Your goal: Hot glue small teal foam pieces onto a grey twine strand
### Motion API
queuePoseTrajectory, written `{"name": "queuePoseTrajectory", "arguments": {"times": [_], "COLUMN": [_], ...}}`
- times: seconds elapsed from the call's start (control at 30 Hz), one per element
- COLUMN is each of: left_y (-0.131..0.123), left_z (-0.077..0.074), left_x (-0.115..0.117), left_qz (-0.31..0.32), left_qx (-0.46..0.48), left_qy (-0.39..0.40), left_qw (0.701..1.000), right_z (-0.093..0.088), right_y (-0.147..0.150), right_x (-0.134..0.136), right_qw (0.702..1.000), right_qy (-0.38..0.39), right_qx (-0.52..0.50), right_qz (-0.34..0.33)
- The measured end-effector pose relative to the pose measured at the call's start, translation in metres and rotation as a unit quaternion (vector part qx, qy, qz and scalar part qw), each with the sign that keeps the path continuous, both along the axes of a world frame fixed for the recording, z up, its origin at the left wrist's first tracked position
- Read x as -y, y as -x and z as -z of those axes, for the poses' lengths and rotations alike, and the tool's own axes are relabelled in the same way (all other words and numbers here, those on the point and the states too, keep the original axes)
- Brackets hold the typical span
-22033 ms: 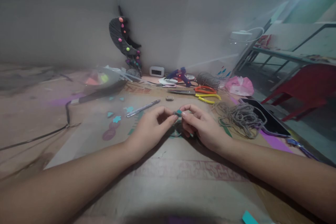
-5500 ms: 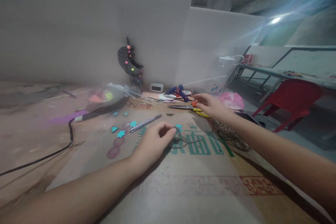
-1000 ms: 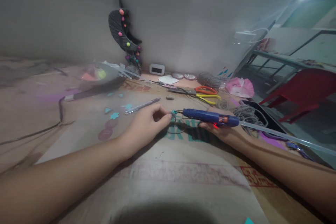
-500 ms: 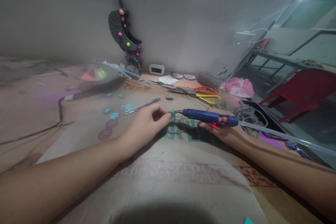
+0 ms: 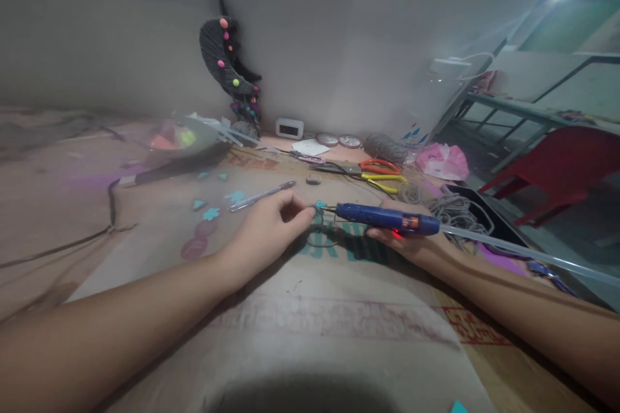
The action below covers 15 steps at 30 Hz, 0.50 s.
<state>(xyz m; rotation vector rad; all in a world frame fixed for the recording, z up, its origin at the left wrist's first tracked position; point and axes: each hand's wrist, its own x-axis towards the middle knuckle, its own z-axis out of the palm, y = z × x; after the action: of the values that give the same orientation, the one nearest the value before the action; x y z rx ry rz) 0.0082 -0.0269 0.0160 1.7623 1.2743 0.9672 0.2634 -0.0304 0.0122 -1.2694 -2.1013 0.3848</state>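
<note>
Between thumb and fingers, my left hand (image 5: pixel 276 226) pinches a small turquoise piece (image 5: pixel 320 205) with a thin dark cord (image 5: pixel 323 244) curving below it. My right hand (image 5: pixel 407 239) is wrapped round a blue hot glue gun (image 5: pixel 382 216), whose metal tip points left and meets the turquoise piece. A long clear glue stick (image 5: pixel 523 251) runs out of the gun's back, and a red light glows beneath its body. Flower-shaped turquoise cutouts (image 5: pixel 211 213) lie to the left of my left hand, beside a pen (image 5: pixel 264 195).
Orange-handled scissors (image 5: pixel 380 166) and yellow-handled pliers (image 5: pixel 385 179) lie behind the glue gun. Grey cord (image 5: pixel 460 213) is heaped in a dark tray at right. A small white clock (image 5: pixel 289 128) and a decorated black crescent (image 5: pixel 217 55) stand near the wall. A red chair (image 5: pixel 576 161) is beyond the table.
The glue gun has shifted very slightly, its tip still at the turquoise piece. Otherwise both hands keep nearly the same place.
</note>
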Motion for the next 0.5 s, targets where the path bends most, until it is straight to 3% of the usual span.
{"name": "queuePoseTrajectory", "arguments": {"times": [0.5], "left_y": [-0.0006], "left_z": [0.0009], "left_x": [0.0010], "left_qz": [0.004], "left_qx": [0.006], "left_qy": [-0.008], "left_qw": [1.000], "right_z": [0.0007], "right_y": [-0.0062], "right_x": [-0.0058], "right_qw": [0.998], "right_qy": [0.023], "right_qx": [-0.047], "right_qz": [0.019]}}
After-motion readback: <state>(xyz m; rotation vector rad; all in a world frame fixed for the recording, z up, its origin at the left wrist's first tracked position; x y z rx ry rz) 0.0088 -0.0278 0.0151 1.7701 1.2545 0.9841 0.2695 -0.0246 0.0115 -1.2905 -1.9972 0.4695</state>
